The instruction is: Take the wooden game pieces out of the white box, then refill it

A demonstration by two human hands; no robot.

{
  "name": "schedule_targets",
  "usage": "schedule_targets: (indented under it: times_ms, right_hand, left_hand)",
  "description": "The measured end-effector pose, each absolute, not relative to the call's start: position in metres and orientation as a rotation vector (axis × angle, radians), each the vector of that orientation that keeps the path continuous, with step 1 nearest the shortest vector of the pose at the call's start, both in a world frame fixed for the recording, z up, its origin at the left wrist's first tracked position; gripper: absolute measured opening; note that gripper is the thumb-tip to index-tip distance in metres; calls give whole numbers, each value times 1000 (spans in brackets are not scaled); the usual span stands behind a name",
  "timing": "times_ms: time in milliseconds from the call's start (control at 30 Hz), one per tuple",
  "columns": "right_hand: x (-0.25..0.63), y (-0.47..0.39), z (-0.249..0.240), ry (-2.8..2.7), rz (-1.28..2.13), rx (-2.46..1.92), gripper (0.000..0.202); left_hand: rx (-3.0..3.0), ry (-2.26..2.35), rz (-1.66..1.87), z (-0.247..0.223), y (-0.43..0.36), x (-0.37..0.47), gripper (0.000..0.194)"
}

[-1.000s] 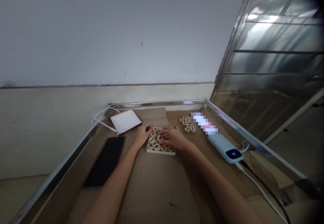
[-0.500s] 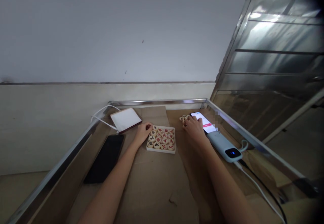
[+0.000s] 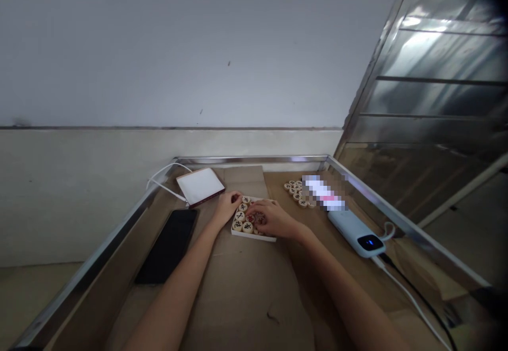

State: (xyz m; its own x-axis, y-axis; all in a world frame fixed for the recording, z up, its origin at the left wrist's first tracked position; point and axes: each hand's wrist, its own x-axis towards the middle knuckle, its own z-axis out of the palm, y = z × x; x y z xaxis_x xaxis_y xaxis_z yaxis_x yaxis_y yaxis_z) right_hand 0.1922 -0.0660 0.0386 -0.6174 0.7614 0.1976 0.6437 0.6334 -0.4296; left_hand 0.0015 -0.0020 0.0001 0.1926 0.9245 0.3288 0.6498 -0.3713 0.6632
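A shallow white box (image 3: 256, 237) holds rows of round wooden Chinese chess pieces (image 3: 239, 216) with black and red characters. My left hand (image 3: 227, 209) is closed at the box's far left corner, fingers curled against its edge. Over the right part of the box lies my right hand (image 3: 280, 220), its fingers bent down and pinched together on a chess piece among the others. That piece is mostly hidden under the fingers. Farther right, several more chess pieces (image 3: 296, 191) lie grouped flat on the cardboard.
A lit phone (image 3: 323, 193) and a pale blue power bank (image 3: 353, 232) with cables lie to the right. On the left are a dark phone (image 3: 166, 246) and a white-topped box (image 3: 200, 186) with a white cable. A metal rim (image 3: 254, 159) borders the cardboard-covered surface.
My right hand has moved left from the grouped pieces onto the box, uncovering that group. My left hand stays at the box corner. The view has shifted slightly.
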Motion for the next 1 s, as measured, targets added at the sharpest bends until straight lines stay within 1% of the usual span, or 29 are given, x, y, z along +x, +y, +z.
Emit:
schedule_targets:
  times_ms: [167, 300, 367, 433, 600, 700, 900, 1000]
  right_hand:
    - [194, -68, 45, -2487, 525, -1126, 33]
    - [188, -70, 47, -2490, 698, -894, 26]
    - [184, -71, 46, -2467, 770, -849, 19]
    - [182, -70, 43, -2422, 829, -861, 15]
    - [194, -63, 43, -2285, 946, -930, 17]
    - [211, -55, 46, -2192, 835, -1092, 17]
    - [253, -46, 44, -2251, 253, -1688, 17]
    - [263, -48, 39, -2331, 29, -1867, 19]
  left_hand:
    - [2102, 1468, 993, 1, -1, 2, 19]
    - [2108, 1471, 991, 0, 0, 1, 20]
    - [2103, 1470, 993, 0, 0, 1, 20]
    - [2096, 1464, 999, -1, 0, 1, 21]
    - [2069, 1456, 1016, -2, 0, 1, 21]
    - [2062, 1458, 1014, 0, -1, 2, 20]
    - [2050, 1498, 996, 3, -3, 2, 19]
    - [2050, 1486, 1004, 3, -4, 2, 18]
